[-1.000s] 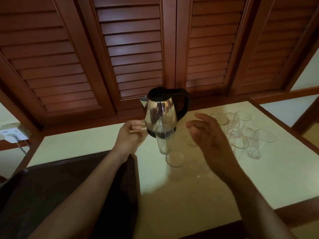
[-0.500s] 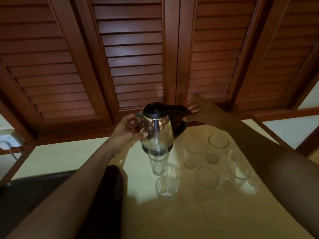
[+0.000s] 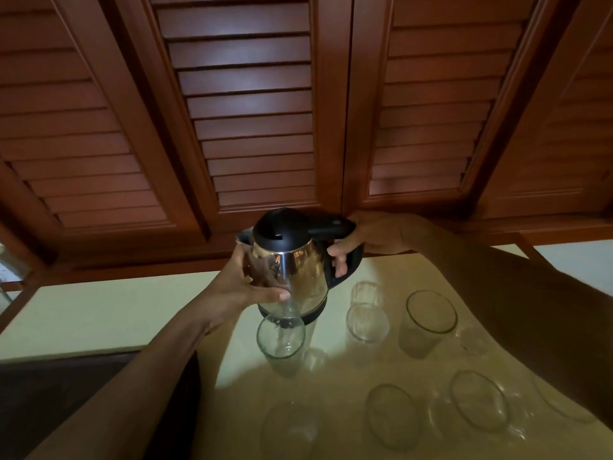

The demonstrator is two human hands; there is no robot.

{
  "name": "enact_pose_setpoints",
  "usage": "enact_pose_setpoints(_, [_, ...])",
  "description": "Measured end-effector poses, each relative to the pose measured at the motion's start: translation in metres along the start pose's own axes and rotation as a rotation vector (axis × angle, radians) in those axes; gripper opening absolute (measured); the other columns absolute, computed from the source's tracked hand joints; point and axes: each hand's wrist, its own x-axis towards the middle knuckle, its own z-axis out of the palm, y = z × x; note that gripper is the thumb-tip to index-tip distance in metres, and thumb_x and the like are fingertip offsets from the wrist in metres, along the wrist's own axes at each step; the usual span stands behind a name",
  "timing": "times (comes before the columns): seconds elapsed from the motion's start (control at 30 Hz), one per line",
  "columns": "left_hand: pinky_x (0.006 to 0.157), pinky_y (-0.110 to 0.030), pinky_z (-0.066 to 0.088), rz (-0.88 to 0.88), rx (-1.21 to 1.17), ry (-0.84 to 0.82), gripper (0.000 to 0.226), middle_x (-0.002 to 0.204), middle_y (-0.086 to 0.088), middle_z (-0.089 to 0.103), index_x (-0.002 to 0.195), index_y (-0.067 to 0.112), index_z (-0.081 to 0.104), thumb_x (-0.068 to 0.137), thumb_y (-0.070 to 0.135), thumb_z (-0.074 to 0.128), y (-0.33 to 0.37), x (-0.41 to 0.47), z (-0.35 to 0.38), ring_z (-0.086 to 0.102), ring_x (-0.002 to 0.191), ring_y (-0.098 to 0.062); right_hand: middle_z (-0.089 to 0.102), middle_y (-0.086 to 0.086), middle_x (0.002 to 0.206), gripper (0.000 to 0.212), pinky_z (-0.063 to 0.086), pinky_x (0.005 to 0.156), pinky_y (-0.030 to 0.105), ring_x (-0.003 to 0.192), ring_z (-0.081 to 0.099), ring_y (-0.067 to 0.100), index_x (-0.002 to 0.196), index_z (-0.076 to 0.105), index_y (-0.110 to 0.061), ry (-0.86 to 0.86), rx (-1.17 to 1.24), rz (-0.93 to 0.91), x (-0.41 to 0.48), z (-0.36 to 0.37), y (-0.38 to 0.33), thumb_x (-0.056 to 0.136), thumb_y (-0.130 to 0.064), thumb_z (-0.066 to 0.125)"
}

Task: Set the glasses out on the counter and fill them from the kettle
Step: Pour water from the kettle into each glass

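Observation:
A steel kettle (image 3: 298, 270) with a black lid and handle stands at the back of the pale counter (image 3: 99, 313). My right hand (image 3: 360, 242) grips its black handle. My left hand (image 3: 247, 287) cups the shiny body on the spout side, thumb across the front. Several clear empty glasses stand upright on the counter: one (image 3: 281, 341) right in front of the kettle, two more (image 3: 366, 322) (image 3: 428, 318) to its right, and others (image 3: 391, 415) in a nearer row.
Brown louvred wooden doors (image 3: 245, 104) rise directly behind the counter. A dark tray or mat (image 3: 66, 393) lies at the near left under my left forearm. My right forearm crosses above the glasses at the far right.
My right hand went from hovering over the glasses to gripping the kettle handle. My left hand moved onto the kettle's body. The view has come closer and lower.

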Motion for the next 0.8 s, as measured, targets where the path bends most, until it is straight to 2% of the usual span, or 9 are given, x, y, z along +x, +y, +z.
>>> enact_pose_setpoints(0.1, [0.075, -0.006, 0.054, -0.003, 0.004, -0.023, 0.089, 0.112, -0.003, 0.080, 0.137, 0.028, 0.041, 0.070, -0.002, 0.092, 0.000, 0.004, 0.000, 0.072, 0.100, 0.008, 0.073, 0.017, 0.079, 0.031, 0.046, 0.102, 0.057, 0.087, 0.069, 0.037, 0.075, 0.070, -0.002, -0.132, 0.066, -0.011, 0.009, -0.012, 0.008, 0.090, -0.030, 0.067])
enact_pose_setpoints(0.17, [0.079, -0.010, 0.055, 0.003, 0.002, -0.024, 0.091, 0.108, 0.002, 0.080, 0.138, 0.029, 0.041, 0.070, -0.006, 0.090, -0.002, 0.006, 0.001, 0.073, 0.101, 0.003, 0.071, 0.011, 0.071, 0.032, 0.046, 0.099, 0.055, 0.078, 0.068, 0.032, 0.069, 0.071, -0.012, -0.184, 0.081, -0.047, 0.014, -0.015, 0.012, 0.088, -0.037, 0.069])
enact_pose_setpoints(0.27, [0.085, -0.016, 0.056, -0.003, -0.009, -0.015, 0.095, 0.109, 0.006, 0.080, 0.141, 0.030, 0.040, 0.068, -0.004, 0.090, -0.003, 0.006, 0.001, 0.073, 0.106, -0.001, 0.068, 0.007, 0.062, 0.036, 0.041, 0.097, 0.055, 0.064, 0.065, 0.025, 0.064, 0.070, -0.016, -0.227, 0.144, -0.121, 0.019, -0.015, 0.019, 0.089, -0.041, 0.069])
enact_pose_setpoints(0.33, [0.094, -0.024, 0.056, -0.019, -0.011, -0.010, 0.099, 0.112, 0.007, 0.079, 0.141, 0.031, 0.040, 0.062, 0.006, 0.094, -0.001, 0.004, 0.001, 0.072, 0.112, -0.005, 0.065, 0.007, 0.056, 0.038, 0.043, 0.090, 0.052, 0.057, 0.063, 0.024, 0.062, 0.066, -0.014, -0.224, 0.190, -0.159, 0.021, -0.012, 0.022, 0.091, -0.038, 0.068])
enact_pose_setpoints(0.43, [0.103, -0.034, 0.051, -0.040, -0.002, 0.008, 0.094, 0.105, -0.002, 0.080, 0.133, 0.028, 0.045, 0.055, 0.016, 0.095, 0.002, 0.001, -0.003, 0.069, 0.117, -0.005, 0.060, 0.009, 0.048, 0.044, 0.049, 0.079, 0.043, 0.048, 0.060, 0.025, 0.055, 0.061, -0.009, -0.164, 0.250, -0.166, 0.021, -0.005, 0.021, 0.085, -0.039, 0.074])
enact_pose_setpoints(0.5, [0.108, -0.047, 0.052, -0.041, -0.011, 0.021, 0.095, 0.114, -0.006, 0.077, 0.132, 0.021, 0.050, 0.053, 0.017, 0.102, 0.005, 0.000, -0.007, 0.068, 0.121, -0.012, 0.056, 0.011, 0.045, 0.047, 0.050, 0.071, 0.039, 0.043, 0.057, 0.025, 0.053, 0.058, -0.006, -0.097, 0.288, -0.165, 0.019, 0.000, 0.018, 0.081, -0.039, 0.079])
enact_pose_setpoints(0.57, [0.109, -0.060, 0.051, -0.023, -0.021, 0.028, 0.100, 0.125, -0.012, 0.072, 0.137, 0.019, 0.050, 0.051, 0.021, 0.103, 0.009, -0.003, -0.010, 0.066, 0.126, -0.027, 0.055, 0.012, 0.045, 0.048, 0.048, 0.065, 0.038, 0.041, 0.055, 0.026, 0.054, 0.056, -0.005, -0.059, 0.311, -0.177, 0.014, 0.004, 0.012, 0.080, -0.039, 0.080])
enact_pose_setpoints(0.7, [0.109, -0.057, 0.052, 0.047, -0.064, 0.058, 0.101, 0.133, -0.016, 0.067, 0.138, 0.020, 0.051, 0.049, 0.022, 0.099, 0.028, -0.018, -0.012, 0.063, 0.129, -0.034, 0.060, 0.011, 0.051, 0.044, 0.050, 0.063, 0.037, 0.048, 0.061, 0.026, 0.058, 0.063, -0.008, -0.092, 0.361, -0.228, -0.004, 0.008, -0.012, 0.080, -0.042, 0.078])
enact_pose_setpoints(0.8, [0.112, -0.061, 0.048, 0.128, -0.087, 0.052, 0.103, 0.137, -0.017, 0.064, 0.141, 0.019, 0.050, 0.051, 0.019, 0.100, 0.047, -0.032, -0.016, 0.061, 0.132, -0.036, 0.064, 0.010, 0.055, 0.041, 0.053, 0.065, 0.036, 0.053, 0.065, 0.027, 0.061, 0.067, -0.009, -0.122, 0.374, -0.321, -0.020, 0.010, -0.037, 0.083, -0.042, 0.076])
